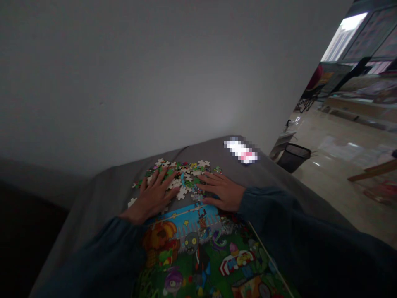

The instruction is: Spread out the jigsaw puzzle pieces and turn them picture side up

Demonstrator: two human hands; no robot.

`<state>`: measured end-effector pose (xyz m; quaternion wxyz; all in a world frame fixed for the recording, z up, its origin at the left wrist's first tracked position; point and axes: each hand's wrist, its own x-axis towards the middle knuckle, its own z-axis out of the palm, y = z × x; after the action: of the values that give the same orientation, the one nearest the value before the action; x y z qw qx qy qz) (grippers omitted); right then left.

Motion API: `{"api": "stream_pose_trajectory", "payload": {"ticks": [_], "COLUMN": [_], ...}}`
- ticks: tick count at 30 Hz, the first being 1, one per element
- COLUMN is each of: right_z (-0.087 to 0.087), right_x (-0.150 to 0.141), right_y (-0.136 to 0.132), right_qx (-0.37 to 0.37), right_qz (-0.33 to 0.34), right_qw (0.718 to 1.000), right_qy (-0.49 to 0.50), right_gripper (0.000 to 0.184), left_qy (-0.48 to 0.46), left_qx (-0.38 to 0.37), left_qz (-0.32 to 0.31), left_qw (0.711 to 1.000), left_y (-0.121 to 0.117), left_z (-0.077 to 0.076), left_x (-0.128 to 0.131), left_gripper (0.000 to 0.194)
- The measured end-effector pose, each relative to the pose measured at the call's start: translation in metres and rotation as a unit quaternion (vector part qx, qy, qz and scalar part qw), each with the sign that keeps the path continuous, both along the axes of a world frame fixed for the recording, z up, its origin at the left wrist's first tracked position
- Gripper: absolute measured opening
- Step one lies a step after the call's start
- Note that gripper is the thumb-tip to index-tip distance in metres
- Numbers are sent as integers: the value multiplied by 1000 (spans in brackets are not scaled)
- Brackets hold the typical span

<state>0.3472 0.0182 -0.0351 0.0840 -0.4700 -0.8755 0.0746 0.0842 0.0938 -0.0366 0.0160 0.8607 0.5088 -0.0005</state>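
From our head view, we've got a loose pile of jigsaw pieces [182, 191] near the far edge of the grey cloth-covered counter [114, 186], some face up, plenty showing pale backs. Our left hand [151, 200] is palm down with fingers spread wide over the pile's left side, and our right hand [223, 191] is just as wide at its right side, fingertips on the pieces. Can't tell if anything's tucked under our palms, tbh. Closer to us, between our sleeves, lies a cartoon-printed panel [198, 256] with a zombie and a pumpkin; can't tell if it's a board or a box lid. A lit, pixelated phone-like thing [238, 149] sits by the far right corner, near the pale wall [155, 82]. Past the right edge there's a dark mesh basket [291, 157].
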Motion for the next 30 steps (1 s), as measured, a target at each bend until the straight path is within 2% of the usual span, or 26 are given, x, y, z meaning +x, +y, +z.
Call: {"api": "stream_pose_trajectory", "payload": {"ticks": [2,5,9,12,15,17,20,24,27,30], "right_z": [-1,-3,-2,-1,-2,-3,-2,1,1,-2], "right_x": [-4,-3,8,8,1,-1,3,2,-4,-6], "right_y": [0,4,7,5,6,9,11,7,10,16], "right_qx": [3,13,9,-6,-11,-7,-2,-24,-22,3], "right_qz": [19,-5,-46,-18,15,3,-32,7,22,-23], "right_qw": [1000,1000,999,1000,999,1000,999,1000,999,1000], "right_qy": [3,0,3,17,26,13,3,18,15,9], "right_gripper": [59,58,62,65,68,67,62,67,69,66], "left_qy": [0,1,-4,-6,-5,-11,-22,-19,-14,-14], "left_qx": [-2,-8,-25,-21,-12,-10,5,20,52,75], "left_qz": [-21,-49,-19,-2,-27,-50,-41,-9,-42,-65], "left_qw": [1000,999,999,1000,1000,999,999,1000,998,995], "left_y": [-6,-9,-4,-4,-9,-10,-5,-2,-8,-10], "left_z": [0,2,4,1,-3,-5,-5,-7,-12,-15], "left_x": [6,10,1,1,9,12,6,0,8,12], "left_gripper": [62,56,55,57,56,56,56,58,58,59]}}
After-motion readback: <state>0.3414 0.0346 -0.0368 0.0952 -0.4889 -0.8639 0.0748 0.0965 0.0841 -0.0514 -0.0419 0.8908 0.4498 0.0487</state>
